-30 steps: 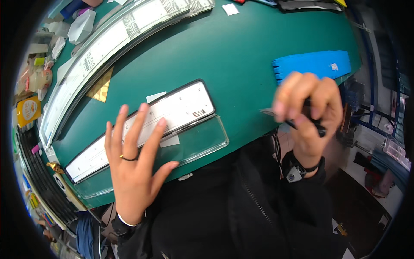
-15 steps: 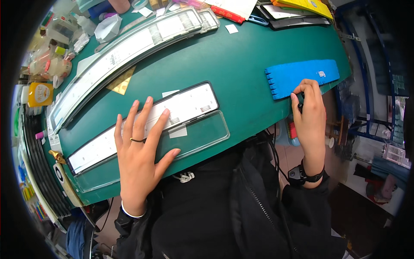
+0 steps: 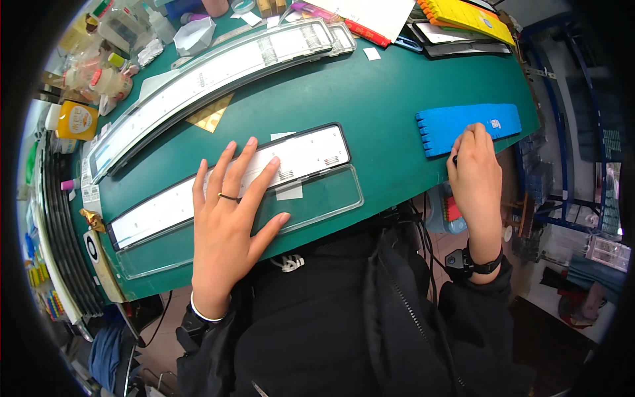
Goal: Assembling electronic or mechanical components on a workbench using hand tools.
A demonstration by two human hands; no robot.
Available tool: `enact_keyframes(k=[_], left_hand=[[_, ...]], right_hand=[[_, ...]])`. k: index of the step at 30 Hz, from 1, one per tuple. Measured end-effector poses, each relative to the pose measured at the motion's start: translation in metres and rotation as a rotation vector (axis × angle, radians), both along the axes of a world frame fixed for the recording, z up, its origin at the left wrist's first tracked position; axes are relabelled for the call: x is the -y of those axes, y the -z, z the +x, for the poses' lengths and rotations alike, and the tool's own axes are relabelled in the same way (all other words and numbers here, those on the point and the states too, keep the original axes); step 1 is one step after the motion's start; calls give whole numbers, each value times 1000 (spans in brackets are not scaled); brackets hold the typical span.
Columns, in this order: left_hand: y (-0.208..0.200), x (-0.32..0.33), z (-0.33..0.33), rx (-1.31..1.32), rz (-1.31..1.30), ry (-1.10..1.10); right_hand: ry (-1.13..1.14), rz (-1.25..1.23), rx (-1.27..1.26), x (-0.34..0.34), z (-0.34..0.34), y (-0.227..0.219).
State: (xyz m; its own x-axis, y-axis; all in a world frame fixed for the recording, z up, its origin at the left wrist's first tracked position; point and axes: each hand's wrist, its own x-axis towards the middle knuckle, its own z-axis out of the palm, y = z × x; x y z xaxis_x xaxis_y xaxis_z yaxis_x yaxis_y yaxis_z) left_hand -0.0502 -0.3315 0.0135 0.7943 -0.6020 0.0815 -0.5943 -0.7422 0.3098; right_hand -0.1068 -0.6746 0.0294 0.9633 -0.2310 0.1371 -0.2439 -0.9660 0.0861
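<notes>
My left hand lies flat with fingers spread on a long white panel in a black frame, which rests on the green table mat. A clear plastic cover lies just in front of the panel. My right hand is at the table's right edge, fingers curled against the near edge of a blue comb-shaped rack. A small dark tip of a black tool shows under its fingers; the rest of the tool is hidden.
A second, longer white panel lies across the back of the mat. Bottles and a yellow container crowd the far left. A yellow tray and papers sit at the back right. A wire shelf stands right of the table.
My right hand has come down from in front of me, where it held a black pen-like tool, to the blue rack. My left hand stays flat on the panel.
</notes>
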Motion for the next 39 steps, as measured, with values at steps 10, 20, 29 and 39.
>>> enact_keyframes(k=[10,20,29,39], left_hand=[[-9,-2,-1,-67,-199,-7],[-49,119,-30,-783,-996,777],[-61,37,-19,-713,-1156,682],[-8,-107,-30,113,-889,-266]], right_hand=[[-37,1116,170,23,-20,-42],[-676,1891,420,-49,-53,-130],[-907,1628,985,26,-71,-162],[-486,1774,710,-63,21,-53]])
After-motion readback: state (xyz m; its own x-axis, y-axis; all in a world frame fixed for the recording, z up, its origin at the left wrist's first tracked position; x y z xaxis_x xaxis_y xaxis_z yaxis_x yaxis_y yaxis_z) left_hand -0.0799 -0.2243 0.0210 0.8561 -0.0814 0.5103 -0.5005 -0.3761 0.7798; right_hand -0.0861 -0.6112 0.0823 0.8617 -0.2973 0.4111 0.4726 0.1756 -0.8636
